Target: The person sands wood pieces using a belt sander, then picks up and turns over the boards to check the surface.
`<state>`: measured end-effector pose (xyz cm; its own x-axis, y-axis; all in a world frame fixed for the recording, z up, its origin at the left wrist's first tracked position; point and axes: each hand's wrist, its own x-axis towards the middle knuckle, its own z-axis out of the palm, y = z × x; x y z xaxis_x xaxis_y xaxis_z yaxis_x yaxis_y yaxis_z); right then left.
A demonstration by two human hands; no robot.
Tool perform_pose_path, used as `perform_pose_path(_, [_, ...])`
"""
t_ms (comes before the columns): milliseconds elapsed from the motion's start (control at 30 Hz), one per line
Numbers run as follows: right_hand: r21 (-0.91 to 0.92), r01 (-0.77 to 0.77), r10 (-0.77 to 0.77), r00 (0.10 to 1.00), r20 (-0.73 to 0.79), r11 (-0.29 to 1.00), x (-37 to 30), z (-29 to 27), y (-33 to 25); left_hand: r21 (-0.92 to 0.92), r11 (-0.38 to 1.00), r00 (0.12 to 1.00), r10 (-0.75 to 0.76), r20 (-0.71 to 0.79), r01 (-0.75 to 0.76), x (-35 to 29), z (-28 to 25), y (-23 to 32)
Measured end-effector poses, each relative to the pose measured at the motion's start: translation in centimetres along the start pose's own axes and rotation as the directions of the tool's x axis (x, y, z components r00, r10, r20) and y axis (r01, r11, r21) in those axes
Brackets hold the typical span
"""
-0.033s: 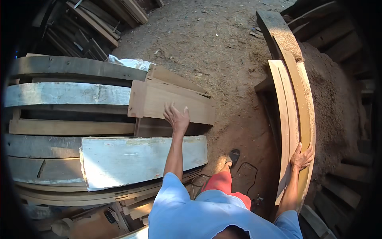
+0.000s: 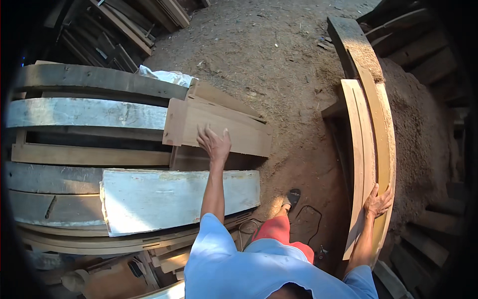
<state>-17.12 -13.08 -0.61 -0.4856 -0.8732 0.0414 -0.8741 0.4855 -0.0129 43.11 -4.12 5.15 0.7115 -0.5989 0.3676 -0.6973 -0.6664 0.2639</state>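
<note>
My left hand [image 2: 214, 143] is over the near edge of a smooth pale wooden board [image 2: 224, 124]. Its fingers are spread, and I cannot tell how firmly they touch. Beneath that board lies another brown board [image 2: 214, 93], sticking out on its far side. On the right, my right hand [image 2: 378, 202] lies with parted fingers on a long yellowish-brown wooden strip [image 2: 381, 149]. A pale grooved plank [image 2: 359, 144] runs alongside the strip, near my thumb. Both lie on a long dark beam [image 2: 343, 30] covered in part with shavings.
A white-painted plank [image 2: 181, 202] lies across weathered beams [image 2: 55, 179] on my left. A white cloth or sack [image 2: 167, 75] sits behind the boards. Sawdust [image 2: 413, 114] is heaped beyond the beam. A cable [image 2: 316, 219] lies on the dirt floor by my sandalled foot [image 2: 294, 197].
My left hand has shifted slightly left along the pale board. The right hand stays at the same place on the strip. The whole view has moved a little.
</note>
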Motion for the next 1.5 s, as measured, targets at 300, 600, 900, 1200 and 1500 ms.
perform_pose_path(300, [0.005,0.12,-0.119,0.988,-0.101,0.993,1.4,1.0,-0.6,0.597,0.771,0.95,-0.309,0.05,0.22,10.0,-3.1,-13.8])
perform_pose_path(600, [-0.009,0.065,-0.064,0.997,0.038,0.998,1.7,0.4,0.8,0.428,0.877,0.902,-0.349,0.252,0.219,9.4,-5.2,-10.9])
perform_pose_path(900, [0.174,0.287,-0.296,0.955,0.028,0.942,3.7,0.2,3.0,-0.557,-0.204,0.586,0.133,0.799,0.805,-18.7,0.4,6.5])
perform_pose_path(1200, [0.238,0.227,-0.262,0.957,0.128,0.945,4.1,-1.0,2.4,0.057,-0.385,0.213,0.621,0.754,0.921,-32.7,2.8,18.9])
perform_pose_path(1500, [0.239,0.26,-0.288,0.953,0.092,0.936,4.1,-1.5,2.6,-0.604,0.069,0.546,0.353,0.759,0.794,-36.2,4.2,24.5])
